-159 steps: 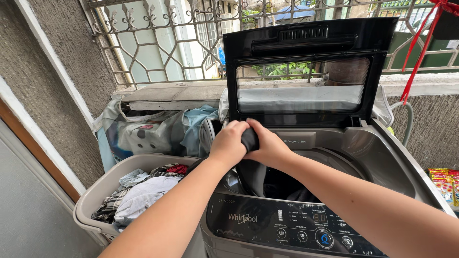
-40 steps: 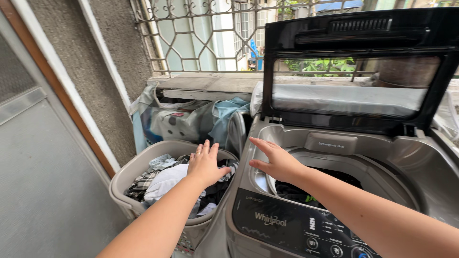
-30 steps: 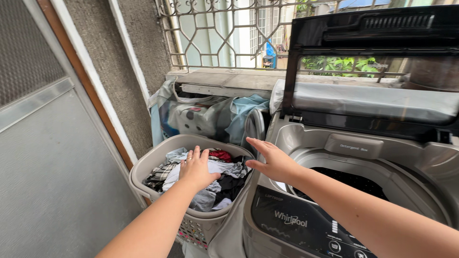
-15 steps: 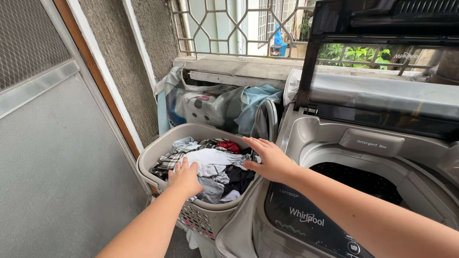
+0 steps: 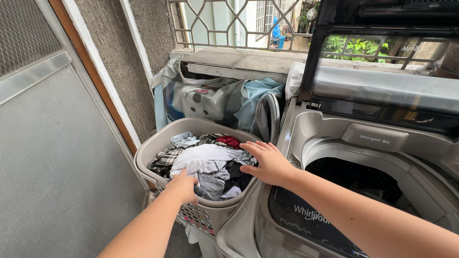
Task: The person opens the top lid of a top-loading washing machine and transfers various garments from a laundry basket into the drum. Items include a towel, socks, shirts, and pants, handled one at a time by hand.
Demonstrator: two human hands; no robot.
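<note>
I counted two hands in view, my left hand (image 5: 184, 186) at the near edge of the clothes and my right hand (image 5: 267, 162) just beside it to the right. There was one laundry basket (image 5: 153, 152), beige, holding one heap of mixed clothes (image 5: 205, 162); I could not count the separate garments in it, though one red piece (image 5: 228, 141) showed at the far side. To the right stood one washing machine (image 5: 334, 191) with one raised lid (image 5: 382, 62). Behind the basket I saw one large printed bag (image 5: 201, 102), and beyond it one metal window grille (image 5: 229, 24).
</note>
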